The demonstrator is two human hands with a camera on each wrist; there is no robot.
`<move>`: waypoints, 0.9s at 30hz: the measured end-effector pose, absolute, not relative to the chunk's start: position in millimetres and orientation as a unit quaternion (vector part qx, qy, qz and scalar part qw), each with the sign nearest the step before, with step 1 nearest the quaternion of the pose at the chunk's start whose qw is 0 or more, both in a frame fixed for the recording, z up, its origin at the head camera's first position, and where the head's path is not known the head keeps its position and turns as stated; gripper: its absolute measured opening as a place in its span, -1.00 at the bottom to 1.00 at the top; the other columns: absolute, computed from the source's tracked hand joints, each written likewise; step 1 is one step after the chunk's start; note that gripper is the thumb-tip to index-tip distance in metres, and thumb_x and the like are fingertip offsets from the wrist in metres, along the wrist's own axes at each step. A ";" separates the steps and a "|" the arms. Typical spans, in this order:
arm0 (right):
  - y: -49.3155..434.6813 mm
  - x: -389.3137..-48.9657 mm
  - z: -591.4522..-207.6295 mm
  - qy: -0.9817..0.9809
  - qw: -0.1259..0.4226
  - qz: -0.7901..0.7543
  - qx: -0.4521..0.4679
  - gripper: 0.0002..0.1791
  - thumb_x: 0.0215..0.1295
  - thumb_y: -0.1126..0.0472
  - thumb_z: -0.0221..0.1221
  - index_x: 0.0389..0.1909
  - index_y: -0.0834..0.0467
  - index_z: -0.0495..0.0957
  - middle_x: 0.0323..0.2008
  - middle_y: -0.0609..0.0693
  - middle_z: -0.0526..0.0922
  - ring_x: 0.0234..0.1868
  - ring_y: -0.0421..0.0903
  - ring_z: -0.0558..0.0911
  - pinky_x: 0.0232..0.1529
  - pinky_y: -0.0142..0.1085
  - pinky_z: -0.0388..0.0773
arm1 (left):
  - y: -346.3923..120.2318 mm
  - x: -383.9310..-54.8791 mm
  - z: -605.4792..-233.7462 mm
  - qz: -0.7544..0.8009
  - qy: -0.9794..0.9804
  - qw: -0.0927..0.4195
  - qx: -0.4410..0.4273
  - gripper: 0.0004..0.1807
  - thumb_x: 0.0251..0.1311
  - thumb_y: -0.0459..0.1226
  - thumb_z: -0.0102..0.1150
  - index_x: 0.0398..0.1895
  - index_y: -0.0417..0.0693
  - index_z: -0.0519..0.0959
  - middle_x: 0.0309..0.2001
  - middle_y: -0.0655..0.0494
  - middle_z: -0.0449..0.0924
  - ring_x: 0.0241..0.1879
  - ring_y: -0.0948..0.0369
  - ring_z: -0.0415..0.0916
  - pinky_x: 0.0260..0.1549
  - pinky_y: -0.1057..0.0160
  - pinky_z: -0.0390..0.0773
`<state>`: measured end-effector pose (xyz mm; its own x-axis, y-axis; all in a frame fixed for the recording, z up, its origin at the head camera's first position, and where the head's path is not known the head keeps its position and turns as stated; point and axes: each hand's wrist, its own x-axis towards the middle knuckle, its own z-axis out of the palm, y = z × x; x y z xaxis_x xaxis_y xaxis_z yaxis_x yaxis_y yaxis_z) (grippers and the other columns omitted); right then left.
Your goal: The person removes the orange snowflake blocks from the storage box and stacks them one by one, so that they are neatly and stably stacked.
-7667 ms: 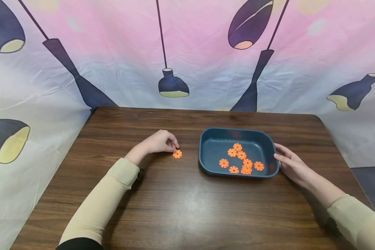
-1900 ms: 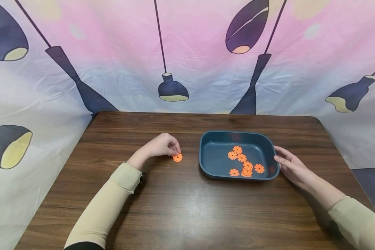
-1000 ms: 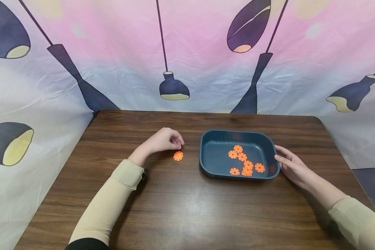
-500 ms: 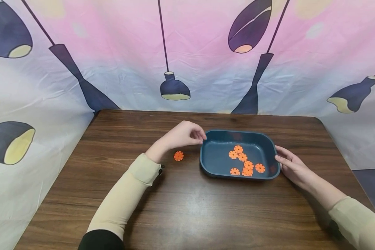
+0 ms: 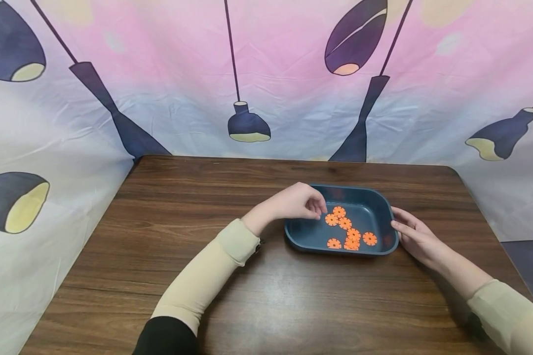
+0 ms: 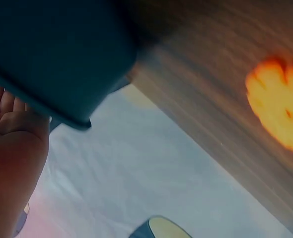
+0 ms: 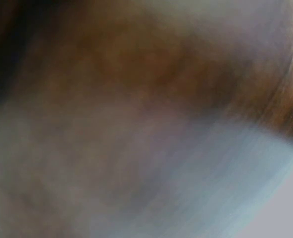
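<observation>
In the head view my left hand [image 5: 295, 202] is over the left side of a dark blue-green tray [image 5: 308, 235]. Its fingers bend loosely beside the nearest orange slotted disc [image 5: 331, 220], with nothing visible between them. Several more orange slotted discs lie in the tray, some overlapping near its front wall. My right hand [image 5: 419, 239] grips the tray's right end, its thumb at the rim. On the table, one orange slotted disc [image 6: 280, 106] shows blurred in the left wrist view; my left arm hides it in the head view. The right wrist view is too blurred to show the hand.
The tray stands on a brown wood-grain table [image 5: 271, 305] with rounded far corners. Behind the table hangs a pink and blue cloth [image 5: 284, 123] printed with dark lamps. My left forearm crosses the table left of the tray.
One disc left the tray after the oldest frame. My left hand has let go of the orange disc on the table and moved right, over the tray. My right hand stays at the tray's end.
</observation>
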<state>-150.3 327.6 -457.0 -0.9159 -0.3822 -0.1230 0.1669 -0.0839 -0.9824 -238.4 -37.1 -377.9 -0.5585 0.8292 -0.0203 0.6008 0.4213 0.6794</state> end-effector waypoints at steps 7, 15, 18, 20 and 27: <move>327.3 -150.6 -457.5 0.647 0.187 -0.735 -0.084 -0.60 0.71 0.28 -0.08 0.31 -0.24 0.43 0.21 -0.38 0.62 0.22 -0.50 0.60 0.18 -0.62 0.53 | -17.6 -236.9 -389.1 0.302 0.813 0.210 0.452 -0.83 0.37 -0.39 0.38 -0.02 -0.20 0.75 -0.11 -0.02 0.81 -0.14 0.20 0.73 -0.12 0.47 0.64; 327.5 -151.2 -458.5 0.641 0.186 -0.739 -0.094 -0.59 0.71 0.30 -0.10 0.32 -0.22 0.44 0.21 -0.35 0.64 0.22 -0.48 0.61 0.18 -0.61 0.54 | 3.6 -232.9 -394.7 0.266 0.815 0.238 0.457 -0.84 0.35 -0.40 0.39 -0.05 -0.19 0.75 -0.16 0.02 0.79 -0.19 0.26 0.69 -0.16 0.51 0.61; 327.5 -151.4 -459.1 0.638 0.185 -0.741 -0.099 -0.57 0.71 0.31 -0.10 0.33 -0.22 0.45 0.21 -0.34 0.64 0.21 -0.47 0.62 0.18 -0.60 0.54 | 9.7 -230.1 -399.6 0.251 0.815 0.247 0.459 -0.84 0.35 -0.41 0.39 -0.05 -0.17 0.76 -0.18 0.04 0.78 -0.20 0.30 0.67 -0.15 0.53 0.61; 327.5 -151.3 -459.2 0.638 0.185 -0.740 -0.100 -0.57 0.71 0.31 -0.10 0.33 -0.22 0.45 0.21 -0.35 0.64 0.21 -0.47 0.62 0.18 -0.60 0.54 | 12.6 -228.2 -402.9 0.240 0.815 0.253 0.463 -0.85 0.35 -0.39 0.40 -0.06 -0.15 0.76 -0.16 0.06 0.77 -0.19 0.31 0.66 -0.15 0.53 0.61; 327.4 -151.3 -459.7 0.640 0.184 -0.739 -0.099 -0.58 0.71 0.31 -0.10 0.34 -0.21 0.44 0.22 -0.34 0.63 0.22 -0.47 0.61 0.18 -0.60 0.53 | 19.3 -222.3 -413.9 0.210 0.814 0.250 0.481 -0.81 0.28 -0.34 0.49 -0.07 -0.07 0.76 -0.14 0.11 0.73 -0.20 0.34 0.60 -0.19 0.55 0.56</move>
<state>-151.3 327.4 -459.7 -0.9128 -0.3984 -0.0895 0.1457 -0.1132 -0.9828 -222.3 19.3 -413.9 -0.4126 0.8874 -0.2059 0.6773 0.4500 0.5820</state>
